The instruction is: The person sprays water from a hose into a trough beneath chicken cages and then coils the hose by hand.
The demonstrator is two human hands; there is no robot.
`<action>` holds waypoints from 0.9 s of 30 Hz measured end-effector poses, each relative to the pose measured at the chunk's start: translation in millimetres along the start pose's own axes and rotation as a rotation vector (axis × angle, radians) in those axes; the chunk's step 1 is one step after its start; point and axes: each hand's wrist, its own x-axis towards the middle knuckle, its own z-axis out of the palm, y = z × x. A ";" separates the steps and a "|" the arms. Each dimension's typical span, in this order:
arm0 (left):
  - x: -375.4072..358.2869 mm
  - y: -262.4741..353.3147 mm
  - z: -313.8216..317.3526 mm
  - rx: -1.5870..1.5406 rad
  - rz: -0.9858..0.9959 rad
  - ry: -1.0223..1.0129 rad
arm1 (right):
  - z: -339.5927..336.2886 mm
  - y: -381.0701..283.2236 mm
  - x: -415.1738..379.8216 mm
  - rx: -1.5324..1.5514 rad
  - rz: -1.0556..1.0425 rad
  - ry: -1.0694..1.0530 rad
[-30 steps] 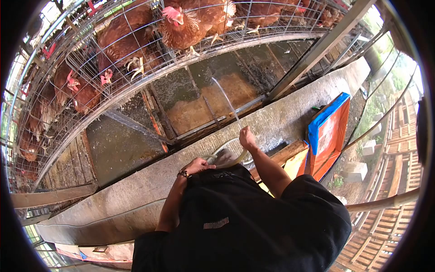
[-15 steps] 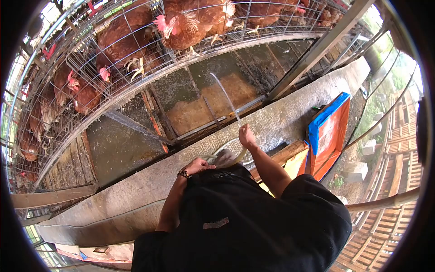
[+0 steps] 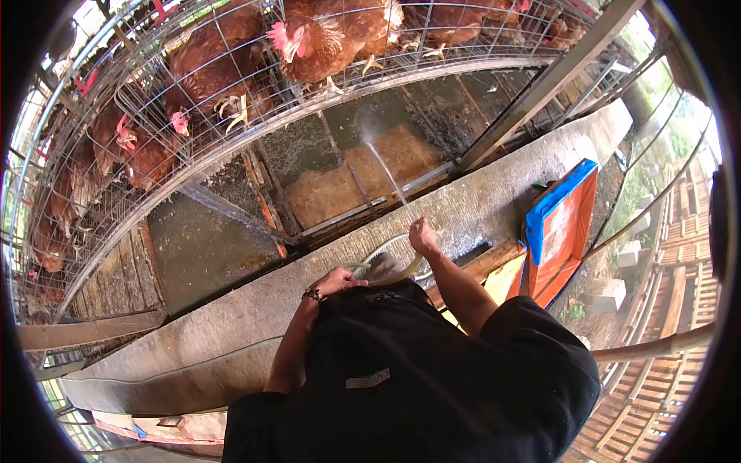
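My right hand [image 3: 422,236] is closed round the end of a pale hose [image 3: 407,270], and a thin jet of water [image 3: 388,174] shoots forward from it. The jet lands near the far edge of a tan patch [image 3: 401,154] on the wet floor under the cages, with spray where it hits. Close to my waist, my left hand [image 3: 337,282] is closed on a looped part of the same hose, a band round its wrist. My body hides some of the hose.
Wire cages [image 3: 224,116] with several brown hens [image 3: 324,46] curve across the top. A concrete walkway [image 3: 231,324] lies before me. A slanting post [image 3: 548,85] stands ahead right, and an orange tray with a blue edge [image 3: 562,224] leans at my right.
The jet now strikes slightly further right and lower, with more spray where it lands. My right hand has shifted slightly down; my left hand stays nearly still.
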 end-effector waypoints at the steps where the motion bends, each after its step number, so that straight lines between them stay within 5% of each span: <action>1: -0.2 0.8 0.1 0.001 0.006 0.000 | -1.0 -0.8 0.1 0.012 -0.015 -0.001; 27: -2.5 0.3 -0.6 0.042 0.032 0.018 | -8.2 -22.3 0.2 -0.014 0.023 -0.006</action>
